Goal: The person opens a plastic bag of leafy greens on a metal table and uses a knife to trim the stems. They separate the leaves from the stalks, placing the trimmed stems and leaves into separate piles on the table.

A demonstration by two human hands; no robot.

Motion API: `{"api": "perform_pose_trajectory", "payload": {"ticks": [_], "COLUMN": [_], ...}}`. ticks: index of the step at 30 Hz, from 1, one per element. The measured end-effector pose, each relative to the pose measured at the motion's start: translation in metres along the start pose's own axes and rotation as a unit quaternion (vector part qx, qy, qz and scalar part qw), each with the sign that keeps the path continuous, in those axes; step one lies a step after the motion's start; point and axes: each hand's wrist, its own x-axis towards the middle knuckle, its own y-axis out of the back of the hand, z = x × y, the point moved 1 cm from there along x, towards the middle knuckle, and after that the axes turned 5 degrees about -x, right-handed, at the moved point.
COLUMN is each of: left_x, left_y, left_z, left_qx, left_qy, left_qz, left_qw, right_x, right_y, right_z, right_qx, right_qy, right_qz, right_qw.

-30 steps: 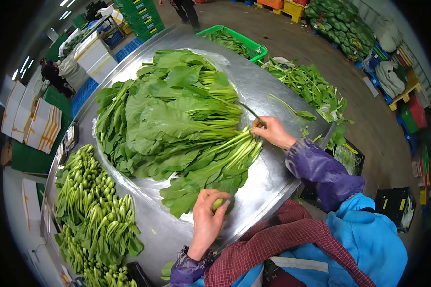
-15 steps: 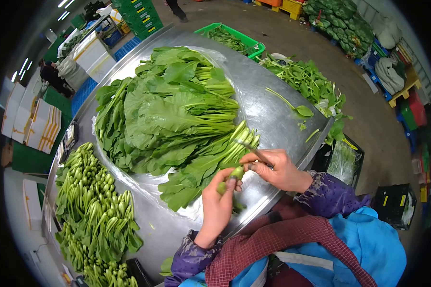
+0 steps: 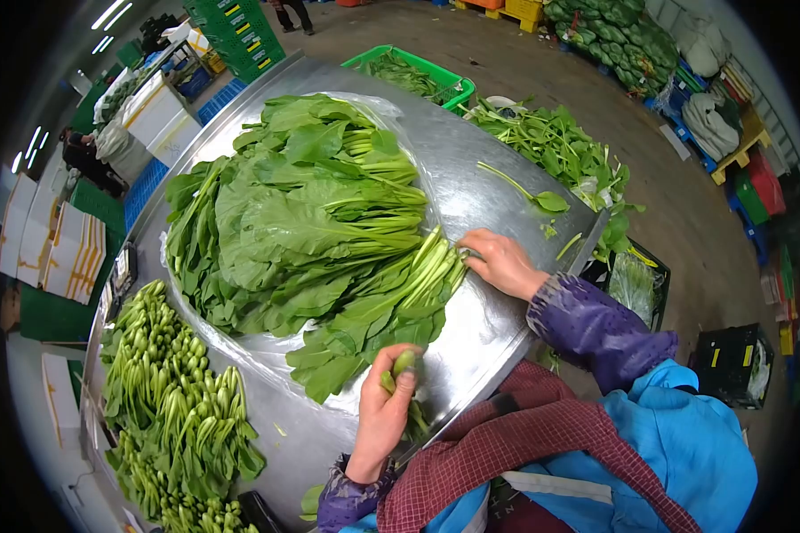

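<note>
Left hand (image 3: 384, 404): closed around a leafy green stalk (image 3: 405, 361), pale butt poking up by the thumb, leaves hanging below the fist, near the table edge. Right hand (image 3: 504, 264): fingers bent, right at the cut stem ends (image 3: 442, 256) of the big leafy-greens pile (image 3: 284, 222); can't tell if it's gripping anything, fingertips partly hidden. Pile sits mid-table on clear plastic sheeting (image 3: 265, 346), stems toward the right hand. Metal table (image 3: 453, 164) also carries a bok choy heap (image 3: 173, 382) on the left and one loose leafed stalk (image 3: 549, 202) beyond the right hand. Green basket (image 3: 460, 93) stands past the far edge, greens inside.
</note>
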Motion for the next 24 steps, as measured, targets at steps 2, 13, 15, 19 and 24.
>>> {"api": "perform_pose_trajectory", "payload": {"ticks": [2, 13, 15, 19, 24], "left_x": [0.0, -0.003, -0.004, 0.007, 0.016], "left_y": [-0.002, -0.007, -0.015, -0.024, -0.014], "left_z": [0.0, 0.008, 0.02, 0.048, 0.034], "left_qx": [0.027, 0.261, 0.312, 0.433, 0.337], "left_qy": [-0.013, -0.161, -0.213, -0.338, -0.229], "left_qz": [0.021, 0.108, 0.142, 0.165, 0.086], "left_qw": [0.999, 0.946, 0.915, 0.819, 0.909], "right_x": [0.009, 0.007, -0.006, -0.021, -0.028], "right_y": [-0.023, 0.034, 0.048, 0.059, 0.066], "right_z": [0.012, -0.058, -0.076, -0.108, -0.113], "right_qx": [0.043, 0.209, 0.318, 0.296, 0.329], "right_qy": [0.007, -0.064, -0.059, 0.063, -0.017], "right_qz": [0.009, -0.035, 0.004, 0.013, -0.082], "right_qw": [0.999, 0.975, 0.946, 0.953, 0.941]}}
